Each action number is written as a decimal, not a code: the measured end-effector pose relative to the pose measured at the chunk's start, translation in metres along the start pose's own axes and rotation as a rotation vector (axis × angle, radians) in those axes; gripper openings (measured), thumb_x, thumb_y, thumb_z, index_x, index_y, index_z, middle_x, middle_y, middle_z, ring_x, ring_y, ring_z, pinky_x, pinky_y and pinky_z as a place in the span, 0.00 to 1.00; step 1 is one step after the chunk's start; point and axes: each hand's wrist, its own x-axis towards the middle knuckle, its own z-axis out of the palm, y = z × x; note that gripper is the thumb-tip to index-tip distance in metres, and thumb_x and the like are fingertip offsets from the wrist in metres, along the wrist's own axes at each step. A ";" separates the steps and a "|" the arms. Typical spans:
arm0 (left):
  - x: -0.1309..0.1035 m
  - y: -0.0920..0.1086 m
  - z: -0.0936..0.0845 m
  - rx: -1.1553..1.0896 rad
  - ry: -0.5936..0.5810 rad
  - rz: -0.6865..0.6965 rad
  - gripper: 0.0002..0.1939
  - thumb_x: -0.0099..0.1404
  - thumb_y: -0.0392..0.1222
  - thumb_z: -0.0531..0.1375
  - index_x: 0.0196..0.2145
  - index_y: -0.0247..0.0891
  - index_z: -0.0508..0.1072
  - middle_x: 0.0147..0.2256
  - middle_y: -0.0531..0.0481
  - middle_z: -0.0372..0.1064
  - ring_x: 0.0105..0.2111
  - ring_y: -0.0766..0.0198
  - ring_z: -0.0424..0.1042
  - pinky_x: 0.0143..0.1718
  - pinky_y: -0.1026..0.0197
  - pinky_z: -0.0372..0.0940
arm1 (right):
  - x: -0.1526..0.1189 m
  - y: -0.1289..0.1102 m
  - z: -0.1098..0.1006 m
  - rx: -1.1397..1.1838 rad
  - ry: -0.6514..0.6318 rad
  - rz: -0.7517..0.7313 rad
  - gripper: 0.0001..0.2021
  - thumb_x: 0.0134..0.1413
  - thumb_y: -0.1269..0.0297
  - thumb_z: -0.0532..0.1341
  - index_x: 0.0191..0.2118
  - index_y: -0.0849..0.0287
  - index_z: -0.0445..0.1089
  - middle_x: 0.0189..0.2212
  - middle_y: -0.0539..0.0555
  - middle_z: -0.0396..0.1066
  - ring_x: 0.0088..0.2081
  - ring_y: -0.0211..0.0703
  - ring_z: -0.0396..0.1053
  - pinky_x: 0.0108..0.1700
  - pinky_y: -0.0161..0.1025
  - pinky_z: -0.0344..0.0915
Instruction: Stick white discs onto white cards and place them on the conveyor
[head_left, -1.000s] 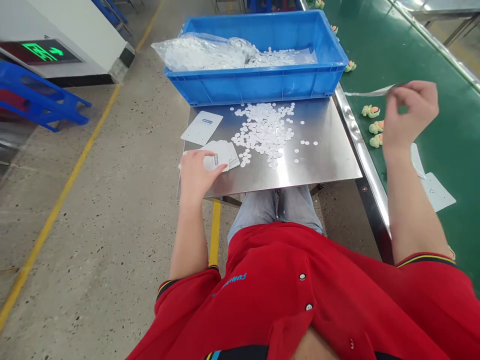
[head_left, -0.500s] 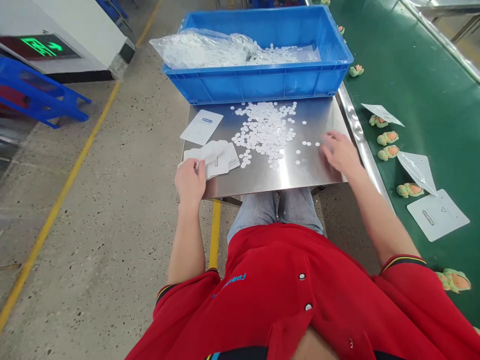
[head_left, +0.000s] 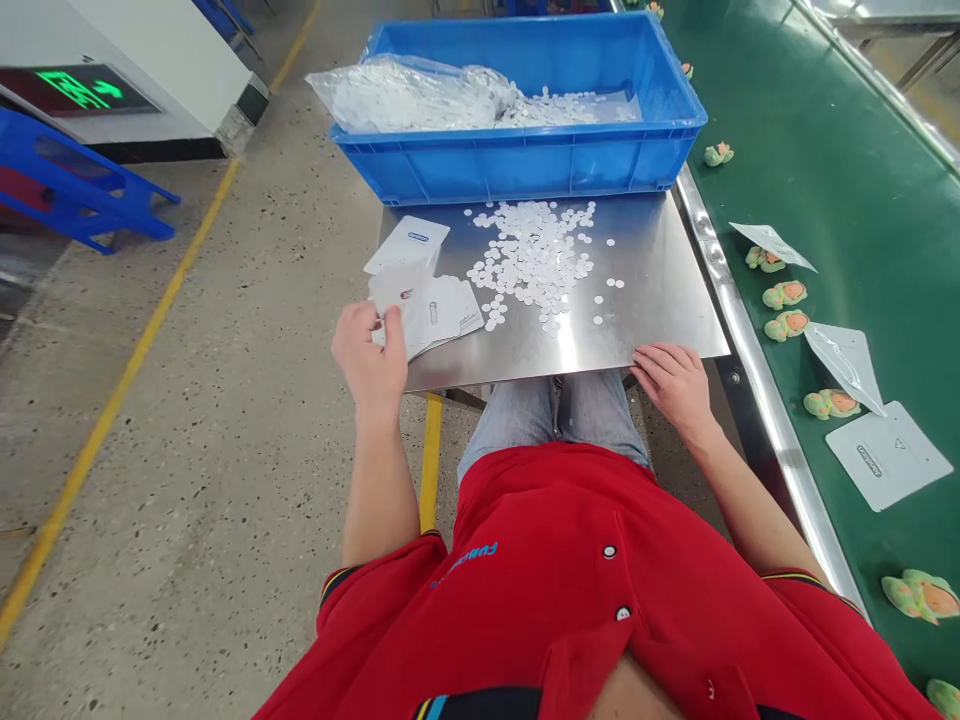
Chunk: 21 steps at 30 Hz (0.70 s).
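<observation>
I judge the step in hand to be separating one card from the stack. My left hand (head_left: 371, 360) is nearly closed, thumb and fingertips pinching a thin pale card (head_left: 396, 287) near its lower edge. That card is tilted over the left part of the stack of cards (head_left: 451, 308) on the worktop (head_left: 649, 290); it is blurred, so I cannot tell whether it touches the cards underneath. A separate card (head_left: 411, 240) lies just beyond, partly behind the raised one.

My right hand (head_left: 671, 385) is loosely open, fingers close together at the worktop's near edge. I see nothing in its grasp, though its palm is hidden. The white discs (head_left: 534, 255) lie scattered between the stack and the bare metal to the right, in front of the blue crate (head_left: 525, 172).

As I judge it, moving the raised card calls for a light pinch and a small lift, enough to clear the stack without dragging the cards beneath. A harder squeeze could bend it. Keeping it off the discs would also avoid scattering them.
</observation>
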 end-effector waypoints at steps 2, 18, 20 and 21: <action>-0.010 0.021 -0.004 -0.111 0.000 0.044 0.09 0.67 0.47 0.61 0.31 0.42 0.75 0.37 0.47 0.76 0.42 0.55 0.75 0.48 0.51 0.70 | 0.000 0.003 -0.002 0.005 0.019 -0.037 0.10 0.70 0.65 0.59 0.47 0.53 0.80 0.49 0.52 0.81 0.50 0.47 0.76 0.53 0.45 0.65; -0.064 0.100 0.043 -0.476 -0.340 0.253 0.05 0.63 0.37 0.66 0.35 0.46 0.83 0.38 0.50 0.80 0.39 0.60 0.78 0.45 0.57 0.72 | 0.077 -0.073 -0.045 0.401 0.084 0.023 0.15 0.72 0.62 0.55 0.53 0.50 0.79 0.47 0.52 0.81 0.43 0.43 0.80 0.42 0.37 0.75; -0.062 0.101 0.044 -0.493 -0.352 0.270 0.05 0.65 0.40 0.66 0.37 0.45 0.83 0.39 0.50 0.79 0.40 0.60 0.78 0.47 0.57 0.71 | 0.077 -0.070 -0.045 0.450 0.027 -0.035 0.14 0.71 0.60 0.57 0.53 0.50 0.79 0.47 0.53 0.81 0.42 0.43 0.80 0.43 0.37 0.75; -0.059 0.100 0.044 -0.495 -0.364 0.285 0.05 0.65 0.42 0.66 0.39 0.45 0.83 0.41 0.49 0.79 0.42 0.59 0.77 0.50 0.56 0.70 | 0.079 -0.066 -0.046 0.459 0.020 -0.060 0.13 0.70 0.60 0.58 0.50 0.51 0.80 0.46 0.53 0.81 0.43 0.43 0.79 0.45 0.38 0.76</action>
